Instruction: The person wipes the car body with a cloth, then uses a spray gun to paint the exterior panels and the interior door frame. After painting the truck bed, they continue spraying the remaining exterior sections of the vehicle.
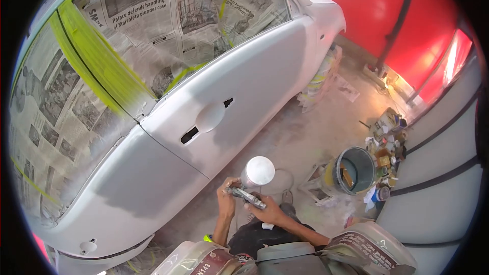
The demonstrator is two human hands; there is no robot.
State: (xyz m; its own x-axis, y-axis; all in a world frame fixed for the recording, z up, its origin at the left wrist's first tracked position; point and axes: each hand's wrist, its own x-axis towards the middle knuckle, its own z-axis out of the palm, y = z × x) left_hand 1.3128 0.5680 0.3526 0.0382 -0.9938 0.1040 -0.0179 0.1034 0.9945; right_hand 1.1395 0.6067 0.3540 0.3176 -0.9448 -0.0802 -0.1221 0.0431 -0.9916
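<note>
Respirator nearest, spray gun lies between left fingers and right fingers.

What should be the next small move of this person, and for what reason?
Probably, turn the spray gun toward the grey patch on the rear door: the left hand and right hand are both on the gun, apart from the door, and this patch looks darker than the white around it.

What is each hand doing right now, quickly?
Left hand: closed, holding one end of the spray gun.
Right hand: closed, holding the spray gun toward its other end.
</note>
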